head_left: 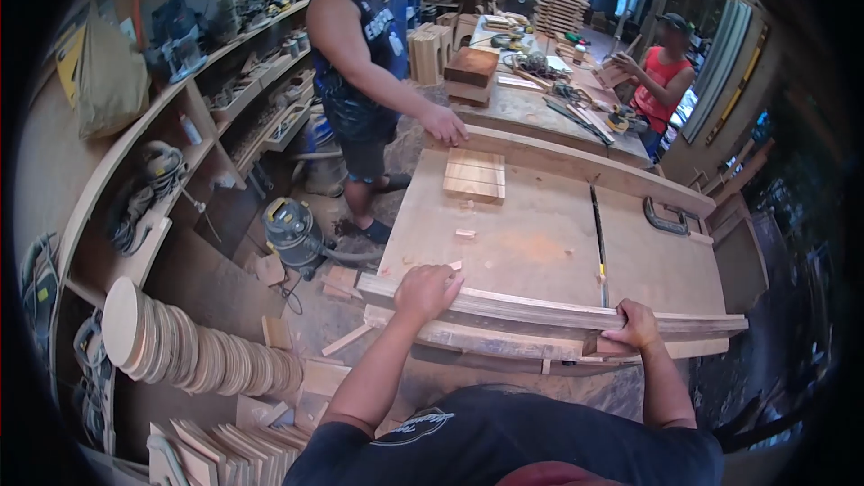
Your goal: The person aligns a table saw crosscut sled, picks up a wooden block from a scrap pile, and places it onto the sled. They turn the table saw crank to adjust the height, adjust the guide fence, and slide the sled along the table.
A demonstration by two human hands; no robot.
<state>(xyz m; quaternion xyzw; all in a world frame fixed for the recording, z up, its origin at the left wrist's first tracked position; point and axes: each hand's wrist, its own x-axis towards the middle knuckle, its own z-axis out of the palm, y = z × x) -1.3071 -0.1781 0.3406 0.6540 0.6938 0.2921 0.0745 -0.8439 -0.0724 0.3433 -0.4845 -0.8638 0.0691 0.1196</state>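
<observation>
A long wooden board (540,309) stands on edge along the near side of the plywood tabletop (531,261). My left hand (427,292) is closed over it near its left end, with a small wood scrap (456,265) by the fingers. Farther right, my right hand (635,323) wraps round the same board, its fingertips on the near face above a small wood block (610,345). A square wooden panel (474,175) with dark lines lies on the far left of the tabletop, and a narrow dark slot (598,225) crosses the surface.
A C-clamp (664,216) grips the far rail (585,166). One co-worker's hand (445,125) rests on that rail's left end; another person (661,81) stands at the back right. A shop vacuum (292,227) and stacked wooden discs (198,346) are at left.
</observation>
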